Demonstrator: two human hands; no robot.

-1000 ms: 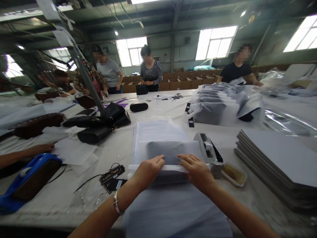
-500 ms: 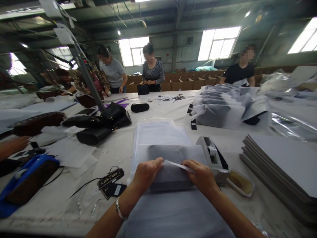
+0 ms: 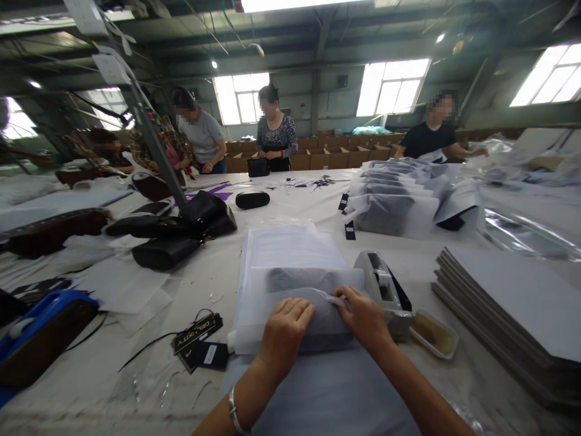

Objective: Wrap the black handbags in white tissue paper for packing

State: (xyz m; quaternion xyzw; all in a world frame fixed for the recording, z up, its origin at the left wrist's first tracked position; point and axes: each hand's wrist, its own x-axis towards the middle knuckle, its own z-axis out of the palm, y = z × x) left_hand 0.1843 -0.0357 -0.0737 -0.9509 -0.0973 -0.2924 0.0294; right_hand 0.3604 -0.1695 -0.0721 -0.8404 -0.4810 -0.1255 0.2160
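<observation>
A dark item (image 3: pixel 295 280), its kind hidden, shows through white tissue paper (image 3: pixel 258 315) folded over it in front of me. My left hand (image 3: pixel 287 330) lies flat on the wrapped item, fingers extended and resting on the paper. To its right, my right hand (image 3: pixel 363 318) pinches the raised edge of the tissue between thumb and fingers. Underneath and behind are more tissue sheets (image 3: pixel 295 242). A grey tape dispenser (image 3: pixel 376 281) stands just beyond my right hand, with a small dish (image 3: pixel 433 335) of yellowish contents beside it.
Black hang tags (image 3: pixel 200 342) lie at left, past them a blue tape dispenser (image 3: pixel 49 327) and black bags (image 3: pixel 204 218). Tissue-wrapped bags (image 3: pixel 385 212) stand in a row at back right. Stacked grey boards (image 3: pixel 508 303) occupy the right. Several people work across the table.
My left hand has let go of the tissue edge and now lies flat on the wrap. My right hand still pinches the edge, now lowered. The person at back right has reached an arm sideways.
</observation>
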